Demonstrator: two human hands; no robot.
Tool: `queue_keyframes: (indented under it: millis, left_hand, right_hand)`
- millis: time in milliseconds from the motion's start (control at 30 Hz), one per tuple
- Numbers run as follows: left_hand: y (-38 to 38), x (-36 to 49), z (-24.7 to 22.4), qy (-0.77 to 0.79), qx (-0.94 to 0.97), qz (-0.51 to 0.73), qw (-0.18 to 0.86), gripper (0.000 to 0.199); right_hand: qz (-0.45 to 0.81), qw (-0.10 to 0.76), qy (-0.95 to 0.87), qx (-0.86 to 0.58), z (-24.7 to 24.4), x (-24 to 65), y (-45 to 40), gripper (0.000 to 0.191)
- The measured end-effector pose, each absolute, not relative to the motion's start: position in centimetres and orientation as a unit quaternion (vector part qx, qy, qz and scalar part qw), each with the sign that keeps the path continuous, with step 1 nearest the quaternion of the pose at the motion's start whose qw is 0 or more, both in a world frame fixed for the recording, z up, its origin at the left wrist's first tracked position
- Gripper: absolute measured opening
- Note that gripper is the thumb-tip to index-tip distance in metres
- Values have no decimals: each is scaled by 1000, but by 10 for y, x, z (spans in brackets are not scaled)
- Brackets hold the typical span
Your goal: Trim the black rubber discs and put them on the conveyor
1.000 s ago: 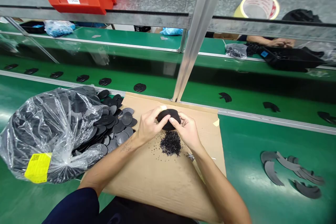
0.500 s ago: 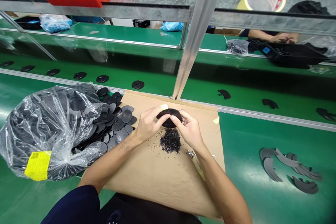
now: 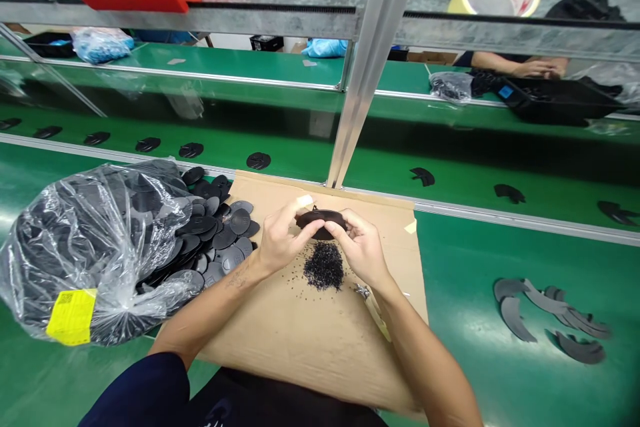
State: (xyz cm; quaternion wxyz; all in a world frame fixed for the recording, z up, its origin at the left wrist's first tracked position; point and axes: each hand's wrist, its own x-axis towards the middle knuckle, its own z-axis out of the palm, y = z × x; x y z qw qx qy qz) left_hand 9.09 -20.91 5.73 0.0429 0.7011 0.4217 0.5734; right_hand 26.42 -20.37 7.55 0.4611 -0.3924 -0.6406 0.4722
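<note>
The left hand (image 3: pixel 280 237) and right hand (image 3: pixel 364 245) pinch a black disc (image 3: pixel 324 215) from both sides, just beyond a heap of dark bits (image 3: pixel 324 267) on the cardboard (image 3: pixel 295 340); a plastic bag (image 3: pixel 90 233) bulges at left.

A bulging bag (image 3: pixel 100 240) and loose discs (image 3: pixel 240 221) block the left hand's (image 3: pixel 277 240) outer side. A metal post (image 3: pixel 367 67) stands ahead; bare cardboard (image 3: pixel 290 347) leaves room nearer the body.

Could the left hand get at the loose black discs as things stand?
Likely yes: nothing visible stands between the left hand and the loose discs, though it is holding a black part with the right hand.
</note>
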Motion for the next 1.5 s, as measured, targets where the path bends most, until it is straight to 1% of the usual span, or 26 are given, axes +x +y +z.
queue_keyframes:
  millis: [67,133,233,400,633,767,900,1067,1233,1367,1500]
  left_hand:
    - [-211,90,64,415,697,576,98,33]
    - [-214,87,71,379,707,581,140,28]
    - [-218,85,81,336,719,586,161,25]
    - [-222,82,88,311,746,568,153,27]
    - [-226,83,88,298,738,592,128,20]
    - [-227,83,88,285,738,601,112,22]
    - [-226,82,88,290,756,576,114,23]
    - [-227,83,86,291,744,593,98,24]
    - [-226,83,84,275,752,590,104,26]
    - [-226,83,84,273,761,580,101,27]
    - [-229,85,84,279,745,599,85,22]
  right_hand:
    - [449,467,-663,-374,77,266,-205,26]
    - [412,474,-694,-352,78,267,-206,25]
    - [372,488,-726,-310,78,269,-206,21]
    - [356,510,-738,-263,76,267,-206,13]
    - [354,513,-751,-221,77,267,-206,18]
    - [352,507,-756,-218,78,269,-206,18]
    - [330,503,-768,-218,78,270,-204,18]
    - [330,474,-780,-241,77,272,-204,19]
    - [326,482,-783,-220,79,274,-204,21]
    - [316,473,-789,-234,79,275,-204,21]
    - [323,463,-792,-234,80,276,-204,22]
